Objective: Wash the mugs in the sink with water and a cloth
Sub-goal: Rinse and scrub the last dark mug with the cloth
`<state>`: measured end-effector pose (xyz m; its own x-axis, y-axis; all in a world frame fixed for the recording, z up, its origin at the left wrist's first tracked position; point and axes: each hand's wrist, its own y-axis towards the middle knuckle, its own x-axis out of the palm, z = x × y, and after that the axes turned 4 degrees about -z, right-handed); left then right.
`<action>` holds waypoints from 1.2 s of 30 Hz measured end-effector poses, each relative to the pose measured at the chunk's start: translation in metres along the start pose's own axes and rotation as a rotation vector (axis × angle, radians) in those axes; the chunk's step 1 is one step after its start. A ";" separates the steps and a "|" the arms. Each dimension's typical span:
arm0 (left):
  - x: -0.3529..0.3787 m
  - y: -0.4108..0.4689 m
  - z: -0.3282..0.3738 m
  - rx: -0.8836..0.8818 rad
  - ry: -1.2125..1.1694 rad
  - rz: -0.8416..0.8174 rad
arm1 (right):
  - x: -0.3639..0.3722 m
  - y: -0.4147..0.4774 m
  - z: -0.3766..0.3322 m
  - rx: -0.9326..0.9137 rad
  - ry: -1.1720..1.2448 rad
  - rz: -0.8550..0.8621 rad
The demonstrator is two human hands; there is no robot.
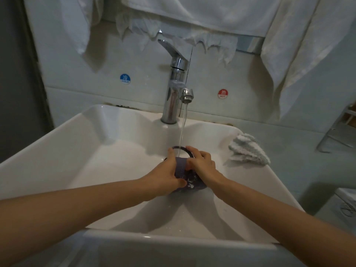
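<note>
Head view: a white rectangular sink (107,162) fills the lower part of the picture, and both bare forearms reach into it from the near edge. A dark purple mug (180,167) sits in the middle of the basin, under the spout, held between the two hands with its mouth tipped up toward the back wall. The left hand (165,176) grips the mug's left side, thumb laid across the near face and fingertips curled up at the rim. The right hand (202,166) clasps the right side, its fingers bent over the rim and down the wall of the mug. Whether the mug's base rests on the sink floor cannot be told, as the hands cover it.

The chrome faucet (176,83) stands at the back middle of the sink with its lever raised. A thin stream of water (183,128) runs from the spout straight into the mug's open mouth. A few white flecks, which may be foam or glints, show on the mug's lower near side.

A pale knitted cloth (248,151) lies bunched on the sink's right rim where it meets the counter, well apart from both hands.

On the wall behind, a blue COLD sticker (125,79) sits left of the faucet and a red HOT sticker (222,93) right of it. White towels (212,14) hang along the top, and a metal rack (339,130) stands at the right edge.
</note>
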<state>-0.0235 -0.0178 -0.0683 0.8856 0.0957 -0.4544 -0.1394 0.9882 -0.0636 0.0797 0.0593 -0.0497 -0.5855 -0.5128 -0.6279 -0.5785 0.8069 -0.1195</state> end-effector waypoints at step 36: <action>-0.027 0.024 -0.016 -0.019 -0.079 0.149 | 0.018 0.054 -0.027 0.018 -0.097 0.022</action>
<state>-0.0580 0.0010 -0.0717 0.8863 0.2513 -0.3891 -0.2797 0.9599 -0.0172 0.0227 0.0863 -0.0467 -0.5400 -0.4650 -0.7016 -0.5553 0.8232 -0.1183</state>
